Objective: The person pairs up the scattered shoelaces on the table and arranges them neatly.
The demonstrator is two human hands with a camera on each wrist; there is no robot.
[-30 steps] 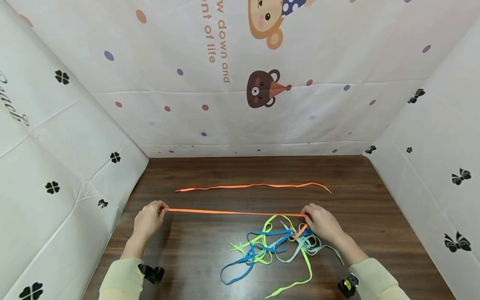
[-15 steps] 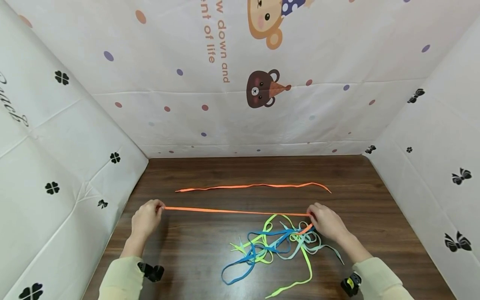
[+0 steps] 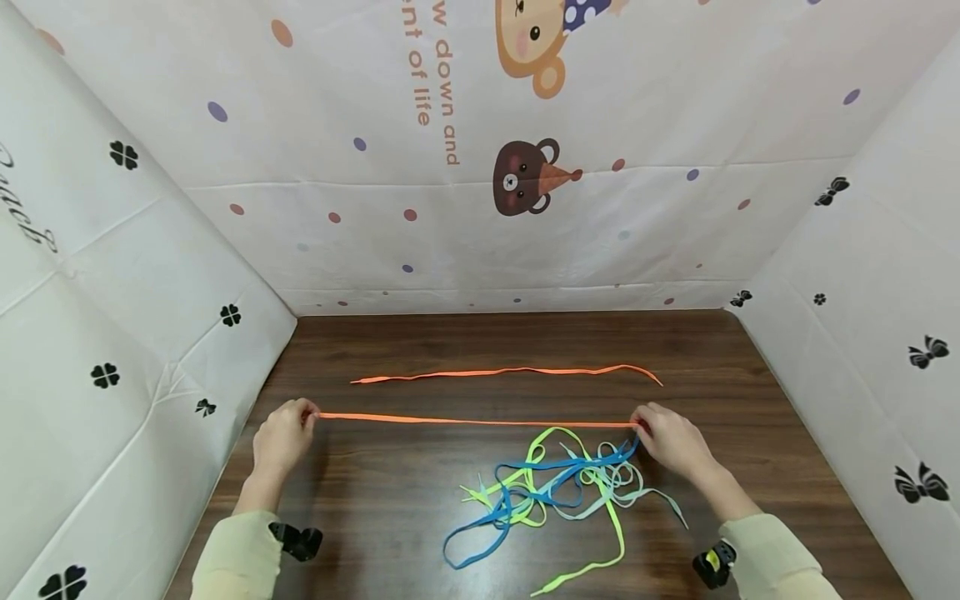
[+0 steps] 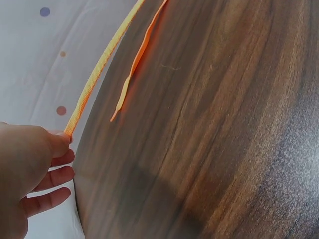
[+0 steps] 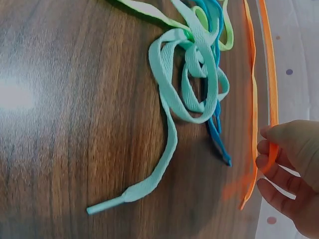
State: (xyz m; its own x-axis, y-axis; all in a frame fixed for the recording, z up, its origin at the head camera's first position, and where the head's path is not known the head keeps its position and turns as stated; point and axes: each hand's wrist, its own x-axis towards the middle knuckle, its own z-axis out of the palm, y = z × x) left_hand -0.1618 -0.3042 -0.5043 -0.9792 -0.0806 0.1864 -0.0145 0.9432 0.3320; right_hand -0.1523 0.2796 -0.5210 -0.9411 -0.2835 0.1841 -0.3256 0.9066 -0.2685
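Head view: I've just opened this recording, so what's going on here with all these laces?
A person holds an orange lace stretched nearly straight, its left end pinched in the left hand and its other end in the right hand. A second orange lace lies on the wooden table, beyond the held one and roughly parallel to it. Nearer the person, a tangle of blue, yellow-green and pale teal laces lies on the table, with neither hand gripping it.

L+R hands (image 3: 282, 438) (image 3: 675, 440) in pinch, apart
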